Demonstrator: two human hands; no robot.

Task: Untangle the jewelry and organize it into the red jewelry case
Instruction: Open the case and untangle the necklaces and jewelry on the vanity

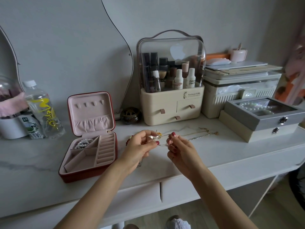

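Together, both hands (142, 146) (179, 148) pinch a thin chain (162, 145) stretched between them.

— How is the light?

— Soft and rather dim, a grey daylight with no hard shadows. The hands throw only faint shade on the dressing table (214, 154).

— Any glare?

— A pale reflection on the clear lid of the cosmetics box (171, 52), and a sheen on the water bottle (41, 109).

— Sharpness?

— Fair in the middle. The wide lens bends the table's front edge, and the right edge of the view smears into pink and orange blur.
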